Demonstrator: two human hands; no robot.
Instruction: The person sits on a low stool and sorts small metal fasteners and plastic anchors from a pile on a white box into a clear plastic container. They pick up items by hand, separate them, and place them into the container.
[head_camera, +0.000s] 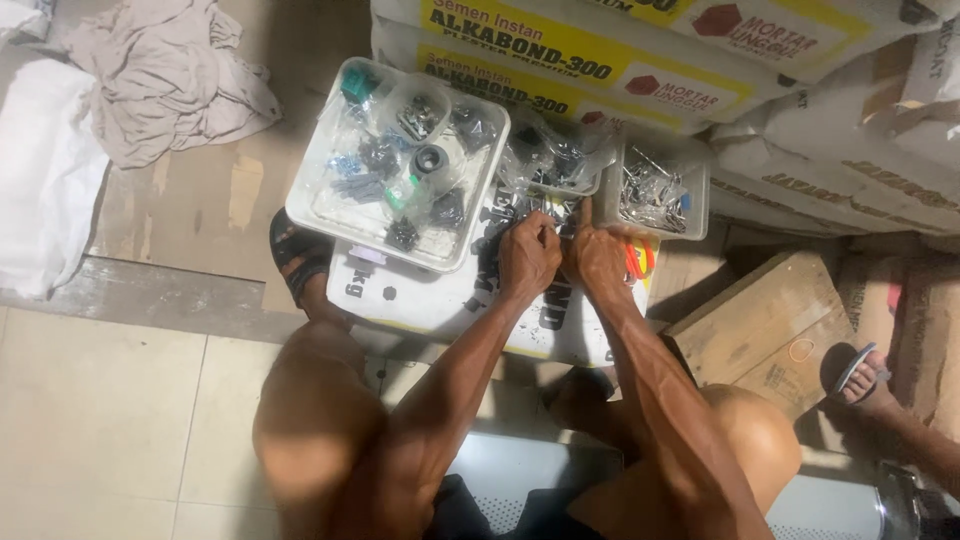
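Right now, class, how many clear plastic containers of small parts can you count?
3: a large square tray at left, a small tub in the middle, a rectangular tub at right; others may be hidden.

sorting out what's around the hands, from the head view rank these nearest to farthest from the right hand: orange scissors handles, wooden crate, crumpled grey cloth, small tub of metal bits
1. Orange scissors handles: just right of the right hand.
2. Small tub of metal bits: above and right.
3. Wooden crate: lower right.
4. Crumpled grey cloth: far upper left, on the floor.
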